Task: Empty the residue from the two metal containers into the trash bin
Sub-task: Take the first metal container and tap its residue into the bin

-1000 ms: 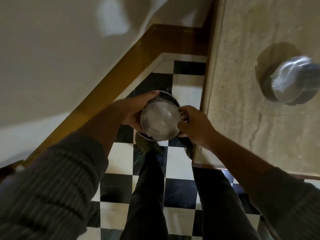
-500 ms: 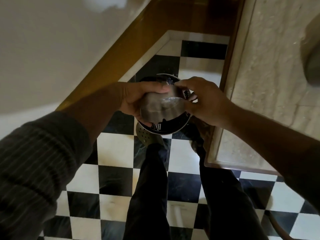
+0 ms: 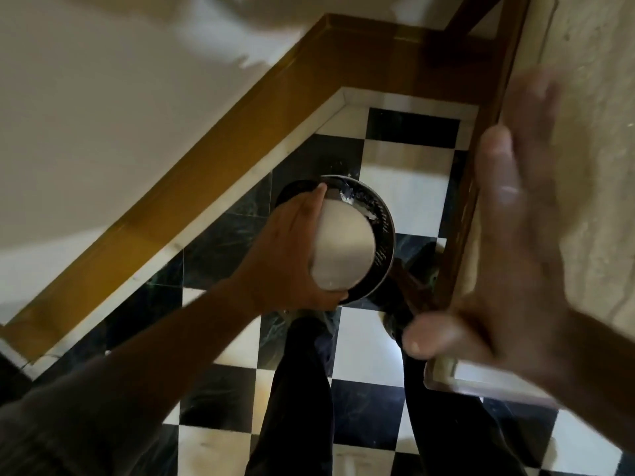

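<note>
The left hand [image 3: 292, 255] is wrapped around a metal container [image 3: 343, 245]. It holds it upside down, so we see its round, pale bottom. The container hangs right over the trash bin [image 3: 386, 231], a round bin with a shiny rim and little holes in its side, standing on the black and white floor [image 3: 405, 197]. Some white bits stick near the bin's far rim.

The right hand [image 3: 508, 255] is up high and close to the camera, off to the right. Its fingers are spread wide and it holds nothing. It looks blurry.

The container's open end points straight down into the bin, so anything that falls should land inside. The left hand is the near one; the right hand is well apart from the container. I think a tap on the bottom would come down from above.

The second container is not in sight. No words or labels can be read.
</note>
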`<action>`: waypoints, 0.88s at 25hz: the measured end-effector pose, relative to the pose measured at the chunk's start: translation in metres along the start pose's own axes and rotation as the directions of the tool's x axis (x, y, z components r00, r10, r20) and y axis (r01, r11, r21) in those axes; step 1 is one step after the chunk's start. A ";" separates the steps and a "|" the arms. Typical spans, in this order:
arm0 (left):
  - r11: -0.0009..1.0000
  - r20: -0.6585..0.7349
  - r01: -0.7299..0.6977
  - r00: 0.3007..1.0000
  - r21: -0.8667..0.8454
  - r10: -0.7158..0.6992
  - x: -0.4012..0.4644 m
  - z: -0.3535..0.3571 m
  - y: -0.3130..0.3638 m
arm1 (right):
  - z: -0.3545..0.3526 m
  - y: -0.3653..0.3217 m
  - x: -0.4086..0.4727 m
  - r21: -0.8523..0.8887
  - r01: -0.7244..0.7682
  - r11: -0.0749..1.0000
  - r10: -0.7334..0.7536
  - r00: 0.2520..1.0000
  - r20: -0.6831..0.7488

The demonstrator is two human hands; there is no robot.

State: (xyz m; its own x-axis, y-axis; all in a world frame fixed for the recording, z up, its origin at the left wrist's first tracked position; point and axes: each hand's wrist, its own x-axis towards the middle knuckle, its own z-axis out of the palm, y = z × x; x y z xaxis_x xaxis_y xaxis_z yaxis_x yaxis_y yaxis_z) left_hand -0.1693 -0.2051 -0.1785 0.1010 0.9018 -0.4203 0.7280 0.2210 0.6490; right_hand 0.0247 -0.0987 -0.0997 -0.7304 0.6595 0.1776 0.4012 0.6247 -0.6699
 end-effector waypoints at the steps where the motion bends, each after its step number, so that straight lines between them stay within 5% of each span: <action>1: 1.000 -0.040 0.016 0.999 -0.020 -0.016 -0.002 0.006 0.002 | 0.013 0.003 -0.004 -0.016 -0.086 0.996 0.087 0.996 0.032; 3: 0.998 -0.130 0.043 0.990 -0.036 -0.047 -0.002 0.013 0.005 | 0.042 0.001 -0.017 -0.170 -0.085 0.982 0.143 0.922 0.360; 4: 0.999 -0.147 0.032 0.988 -0.035 -0.037 -0.002 0.016 0.007 | 0.051 -0.002 -0.032 -0.246 0.049 0.968 0.105 0.811 0.575; 5: 0.999 -0.144 0.013 0.989 -0.037 -0.018 -0.002 0.018 0.009 | 0.054 -0.001 -0.042 -0.257 0.143 0.956 0.086 0.700 0.709; 6: 0.999 -0.143 0.008 0.990 -0.042 -0.014 -0.004 0.019 0.009 | 0.055 0.002 -0.046 -0.262 0.181 0.948 0.076 0.669 0.739; 9: 0.998 -0.143 -0.003 0.990 -0.064 -0.006 -0.003 0.019 0.008 | 0.040 0.002 -0.036 -0.222 0.134 0.966 0.021 0.815 0.580; 11: 0.998 -0.162 0.002 0.987 -0.070 -0.014 -0.001 0.015 0.007 | 0.025 0.005 -0.022 -0.148 0.116 0.982 -0.064 0.945 0.319; 13: 0.998 -0.171 -0.022 0.985 -0.057 0.012 0.006 0.012 0.007 | 0.015 0.005 -0.022 -0.135 0.090 0.987 -0.071 0.988 0.137; 14: 0.999 -0.172 -0.030 0.985 -0.040 0.023 0.009 0.012 0.006 | 0.018 0.006 -0.022 -0.174 0.104 0.979 -0.065 0.974 0.217; 15: 0.999 -0.162 -0.032 0.986 -0.013 0.030 0.011 0.012 0.004 | 0.026 0.007 -0.023 -0.247 0.145 0.958 -0.020 0.895 0.446; 16: 0.999 -0.132 -0.033 0.991 0.024 0.036 0.011 0.013 0.002 | 0.040 0.005 -0.029 -0.302 0.181 0.936 0.072 0.741 0.668; 17: 0.998 -0.092 -0.035 0.995 0.055 0.040 0.009 0.015 0.003 | 0.051 0.004 -0.038 -0.334 0.188 0.924 0.152 0.620 0.769; 18: 0.997 -0.074 -0.030 0.997 0.077 0.036 0.006 0.017 0.003 | 0.060 0.005 -0.044 -0.344 0.187 0.920 0.176 0.586 0.791; 22: 0.998 -0.139 0.042 0.989 -0.040 -0.047 0.007 0.016 -0.002 | 0.066 0.009 -0.046 -0.379 0.164 0.911 0.122 0.769 0.627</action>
State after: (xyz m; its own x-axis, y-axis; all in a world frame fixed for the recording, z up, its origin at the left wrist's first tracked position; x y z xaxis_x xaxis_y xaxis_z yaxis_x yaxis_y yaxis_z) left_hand -0.1590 -0.2053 -0.1927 -0.0285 0.9331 -0.3585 0.7039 0.2734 0.6556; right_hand 0.0252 -0.1513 -0.1615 -0.8594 0.3217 -0.3974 0.4553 0.8352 -0.3084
